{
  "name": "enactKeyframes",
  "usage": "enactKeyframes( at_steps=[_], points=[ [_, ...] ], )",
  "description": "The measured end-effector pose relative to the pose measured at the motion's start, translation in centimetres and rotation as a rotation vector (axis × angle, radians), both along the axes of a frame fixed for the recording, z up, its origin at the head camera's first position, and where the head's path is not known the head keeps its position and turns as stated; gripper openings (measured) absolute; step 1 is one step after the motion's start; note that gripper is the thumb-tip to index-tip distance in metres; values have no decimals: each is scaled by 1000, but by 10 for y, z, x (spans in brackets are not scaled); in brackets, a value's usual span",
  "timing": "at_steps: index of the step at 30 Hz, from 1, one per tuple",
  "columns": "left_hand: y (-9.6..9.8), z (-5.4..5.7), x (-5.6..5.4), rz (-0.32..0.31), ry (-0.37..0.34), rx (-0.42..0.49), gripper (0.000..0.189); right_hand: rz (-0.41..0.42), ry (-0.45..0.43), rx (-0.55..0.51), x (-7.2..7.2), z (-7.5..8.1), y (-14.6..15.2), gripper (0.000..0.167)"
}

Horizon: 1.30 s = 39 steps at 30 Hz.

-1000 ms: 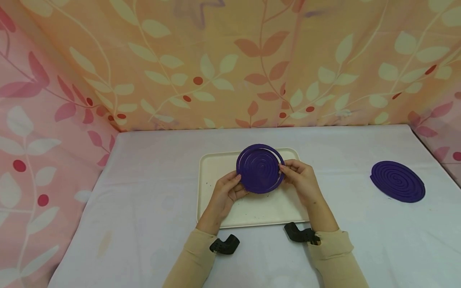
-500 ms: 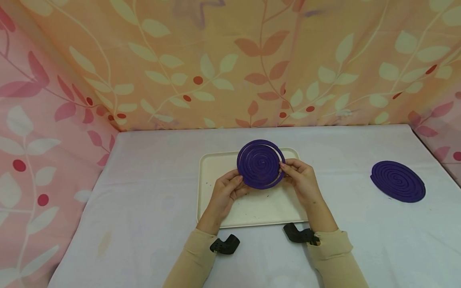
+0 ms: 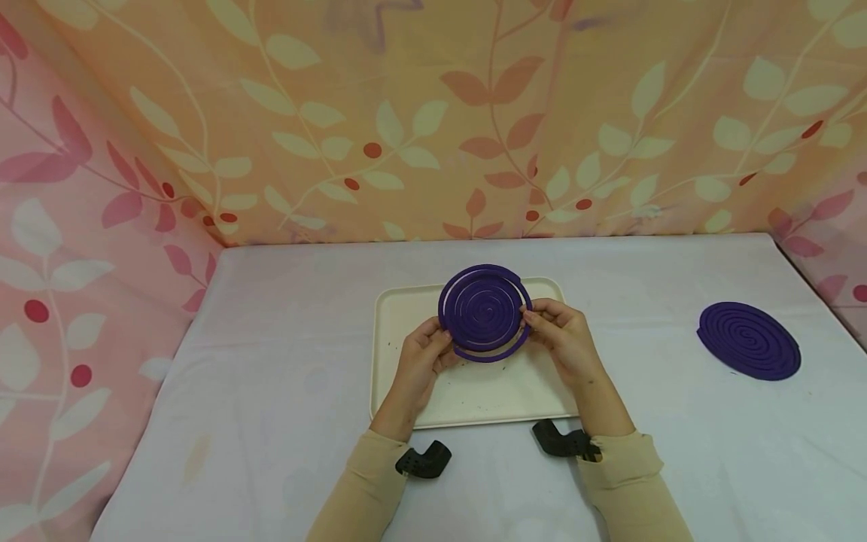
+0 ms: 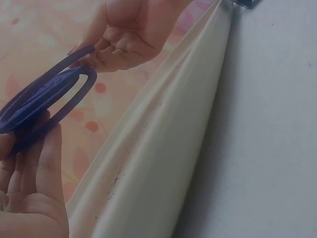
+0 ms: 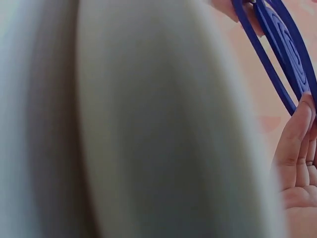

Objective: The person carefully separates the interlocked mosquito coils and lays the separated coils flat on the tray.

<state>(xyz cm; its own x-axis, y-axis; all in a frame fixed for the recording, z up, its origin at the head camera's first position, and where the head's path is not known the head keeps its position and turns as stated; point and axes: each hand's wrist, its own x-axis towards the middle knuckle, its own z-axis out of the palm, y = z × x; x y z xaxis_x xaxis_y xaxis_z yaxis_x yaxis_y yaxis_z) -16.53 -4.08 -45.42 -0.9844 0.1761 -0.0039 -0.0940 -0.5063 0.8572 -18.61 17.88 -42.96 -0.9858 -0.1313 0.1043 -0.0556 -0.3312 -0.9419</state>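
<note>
A dark purple mosquito coil is held up over the cream tray in the head view. My left hand pinches its lower left edge between thumb and fingers. On the right edge, my right hand pinches it with thumb and forefinger. The outer ring stands partly apart from the inner spiral, leaving a gap at the lower right. From the side, the left wrist view shows the coil with its rings spread out of one plane. Another purple mosquito coil lies flat on the table to the right.
Small dark crumbs dot the tray, which lies on a white cloth. Black wrist devices sit at both sleeves. A leaf-patterned curtain closes off the back and sides.
The coil rose slightly and tilted, then shifted a little left and down. The gap between its outer ring and inner spiral has widened along the bottom. Both hands keep their hold.
</note>
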Motion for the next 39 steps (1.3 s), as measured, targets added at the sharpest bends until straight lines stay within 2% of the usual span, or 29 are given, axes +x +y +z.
enactKeyframes(
  at_steps=[7, 15, 22, 31, 35, 39],
  points=[
    [0, 1, 1, -11, -2, 20, 28, 6, 17, 18, 0, -1, 0, 25],
    [-1, 0, 0, 34, -13, -32, 30, -47, 6, 106, -1, -2, -3, 23],
    [-1, -2, -1, 33, -19, -55, 26, -79, -17, 137, -1, -1, -4, 25],
    [-1, -1, 0, 30, -29, -83, 28, -41, -44, 164, 0, -1, -3, 16],
    [0, 0, 0, 37, -49, -109, 28, -19, -30, 161, 0, -1, -3, 19],
    [4, 2, 1, 27, -95, -146, 14, 12, -11, 222, 2, 0, -5, 20]
  ],
)
